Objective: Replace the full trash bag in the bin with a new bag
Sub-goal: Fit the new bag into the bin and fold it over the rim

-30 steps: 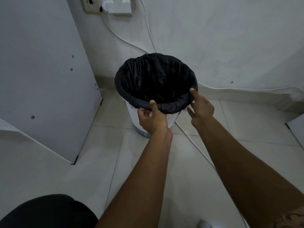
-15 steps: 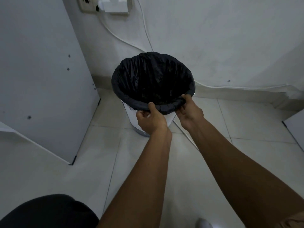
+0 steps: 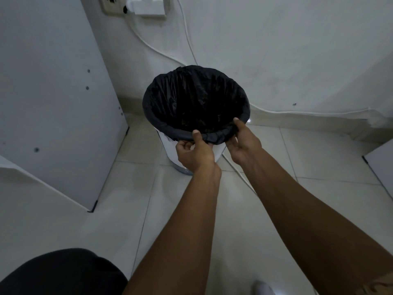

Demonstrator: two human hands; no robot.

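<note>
Black trash bag (image 3: pixel 195 99) lines the white bin (image 3: pixel 170 149) — left hand (image 3: pixel 194 153) and right hand (image 3: pixel 244 145) pinch its near folded rim, fingers curled

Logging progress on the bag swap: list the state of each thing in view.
Bin: upright on the floor.
Black bag: lines the bin, edge folded over its rim.
Left hand: pinches the bag's near edge.
Right hand: grips the bag's near edge.
Adapter: plugged into the wall socket.

The bag (image 3: pixel 195 99) is black; the bin (image 3: pixel 168 150) is white, its base perhaps silver; behind the bin run white cables (image 3: pixel 146 43).
</note>
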